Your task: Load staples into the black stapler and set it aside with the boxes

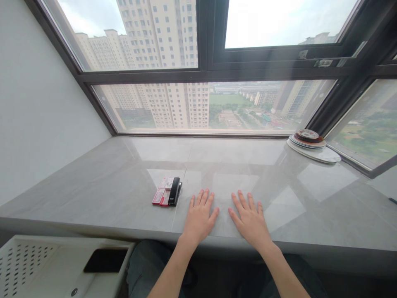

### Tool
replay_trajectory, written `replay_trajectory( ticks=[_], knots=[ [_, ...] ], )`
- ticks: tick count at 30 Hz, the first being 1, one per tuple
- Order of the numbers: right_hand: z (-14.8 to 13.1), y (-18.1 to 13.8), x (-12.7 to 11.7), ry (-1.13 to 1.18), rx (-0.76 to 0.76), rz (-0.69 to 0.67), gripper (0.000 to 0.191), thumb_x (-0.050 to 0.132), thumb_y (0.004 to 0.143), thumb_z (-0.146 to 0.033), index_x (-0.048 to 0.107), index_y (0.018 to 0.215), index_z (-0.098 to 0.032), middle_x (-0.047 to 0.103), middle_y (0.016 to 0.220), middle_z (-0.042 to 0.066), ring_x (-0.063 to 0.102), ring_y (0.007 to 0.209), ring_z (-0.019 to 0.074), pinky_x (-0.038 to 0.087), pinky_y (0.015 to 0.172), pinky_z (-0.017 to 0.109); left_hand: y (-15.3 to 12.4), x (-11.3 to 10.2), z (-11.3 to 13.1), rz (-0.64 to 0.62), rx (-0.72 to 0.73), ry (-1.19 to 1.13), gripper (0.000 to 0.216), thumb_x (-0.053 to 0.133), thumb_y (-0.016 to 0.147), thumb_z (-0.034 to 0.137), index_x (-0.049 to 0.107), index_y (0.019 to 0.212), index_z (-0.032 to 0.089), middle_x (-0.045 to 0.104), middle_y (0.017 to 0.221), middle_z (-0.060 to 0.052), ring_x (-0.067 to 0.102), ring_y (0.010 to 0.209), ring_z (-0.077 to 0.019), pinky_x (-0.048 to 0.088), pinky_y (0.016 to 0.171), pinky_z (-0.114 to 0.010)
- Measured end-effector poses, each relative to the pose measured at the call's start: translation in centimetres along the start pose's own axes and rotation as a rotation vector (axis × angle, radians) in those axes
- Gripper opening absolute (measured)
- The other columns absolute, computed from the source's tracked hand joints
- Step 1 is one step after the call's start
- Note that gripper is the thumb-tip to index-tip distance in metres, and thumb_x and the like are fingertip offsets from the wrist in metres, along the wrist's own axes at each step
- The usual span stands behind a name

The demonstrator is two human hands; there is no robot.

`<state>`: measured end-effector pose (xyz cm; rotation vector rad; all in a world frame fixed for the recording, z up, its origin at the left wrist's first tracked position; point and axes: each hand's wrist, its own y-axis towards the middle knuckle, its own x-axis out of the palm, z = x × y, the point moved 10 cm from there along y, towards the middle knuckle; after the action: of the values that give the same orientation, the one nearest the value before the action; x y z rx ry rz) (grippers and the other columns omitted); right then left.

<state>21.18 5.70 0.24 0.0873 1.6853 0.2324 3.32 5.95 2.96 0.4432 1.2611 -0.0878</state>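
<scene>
My left hand (200, 217) lies flat on the grey stone sill (124, 182), fingers apart and holding nothing. My right hand (249, 219) rests palm down beside it, its fingers also spread, with a gap between the two thumbs. Just left of my left hand lies a black stapler (174, 192). Against the stapler's left side sit several small red-and-white boxes (159, 196), with one whitish piece on top whose kind I cannot make out. Neither hand touches the stapler or the boxes.
A stack of round plates or discs (313, 155) stands at the far right corner by the dark window frame (198, 76). Below the sill's front edge at left is a white perforated basket (62, 244) with a dark phone-like slab (105, 260). A white wall (46, 107) bounds the left.
</scene>
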Motion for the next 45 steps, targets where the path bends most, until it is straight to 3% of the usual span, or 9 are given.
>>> replay_trajectory(
  ticks=[28, 32, 35, 37, 39, 42, 45],
  knots=[
    [0.1, 0.0, 0.6, -0.021, 0.018, -0.035, 0.063, 0.029, 0.104, -0.056, 0.024, 0.164, -0.036, 0.015, 0.172, -0.001, 0.006, 0.158, 0.036, 0.007, 0.121, 0.066, 0.0, 0.0, 0.0, 0.002, 0.005, 0.01, 0.054, 0.04, 0.106, 0.043, 0.034, 0.158, 0.03, 0.028, 0.167, -0.004, 0.02, 0.156, -0.0265, 0.022, 0.126, -0.056],
    [0.4, 0.3, 0.4, 0.002, 0.032, -0.045, 0.061, 0.034, 0.104, -0.054, 0.028, 0.162, -0.036, 0.019, 0.171, -0.001, 0.008, 0.157, 0.0369, 0.008, 0.12, 0.066, -0.3, 0.1, 0.2, -0.003, 0.019, 0.034, 0.054, 0.04, 0.106, 0.041, 0.034, 0.159, 0.029, 0.028, 0.167, -0.005, 0.02, 0.156, -0.0274, 0.022, 0.126, -0.057],
    [0.3, 1.1, -0.3, 0.089, 0.092, -0.085, 0.06, 0.043, 0.101, -0.053, 0.041, 0.156, -0.032, 0.031, 0.166, 0.006, 0.018, 0.153, 0.0403, 0.016, 0.117, 0.068, -0.8, 0.0, 0.7, -0.001, 0.027, 0.051, 0.054, 0.039, 0.107, 0.04, 0.033, 0.159, 0.028, 0.026, 0.168, -0.006, 0.018, 0.156, -0.029, 0.021, 0.126, -0.058],
    [-1.4, 2.1, -1.4, 0.201, 0.114, -0.094, 0.058, 0.047, 0.099, -0.051, 0.05, 0.15, -0.025, 0.046, 0.155, 0.015, 0.033, 0.145, 0.0405, 0.024, 0.115, 0.063, -1.1, -0.1, 1.0, 0.01, 0.028, 0.051, 0.054, 0.038, 0.107, 0.038, 0.032, 0.16, 0.026, 0.024, 0.168, -0.007, 0.016, 0.157, -0.0299, 0.021, 0.126, -0.059],
    [-5.5, 3.4, -2.8, 0.37, 0.042, -0.079, 0.057, 0.048, 0.099, -0.048, 0.051, 0.149, -0.02, 0.057, 0.141, 0.019, 0.047, 0.133, 0.0363, 0.031, 0.114, 0.053, -1.4, 0.2, 1.2, 0.017, 0.045, 0.043, 0.057, 0.039, 0.106, 0.033, 0.028, 0.161, 0.026, 0.024, 0.168, -0.007, 0.013, 0.157, -0.0304, 0.02, 0.126, -0.06],
    [-14.3, 5.9, -4.1, 0.629, -0.163, -0.083, 0.077, 0.053, 0.096, -0.056, 0.032, 0.159, -0.018, 0.053, 0.143, 0.017, 0.044, 0.134, 0.0353, 0.036, 0.111, 0.049, -1.9, 1.0, 0.8, 0.021, 0.076, 0.032, 0.063, 0.042, 0.103, 0.027, 0.022, 0.163, 0.028, 0.028, 0.167, -0.006, 0.01, 0.158, -0.0297, 0.017, 0.127, -0.06],
    [-20.6, 8.9, -2.6, 0.706, -0.152, -0.175, 0.089, 0.056, 0.09, -0.068, 0.027, 0.158, -0.017, 0.046, 0.147, 0.02, 0.043, 0.134, 0.0377, 0.04, 0.105, 0.051, -2.2, 1.9, 0.1, 0.014, 0.096, 0.009, 0.059, 0.04, 0.103, 0.022, 0.028, 0.16, 0.028, 0.032, 0.165, -0.004, 0.015, 0.157, -0.0273, 0.02, 0.127, -0.057]
  ],
)
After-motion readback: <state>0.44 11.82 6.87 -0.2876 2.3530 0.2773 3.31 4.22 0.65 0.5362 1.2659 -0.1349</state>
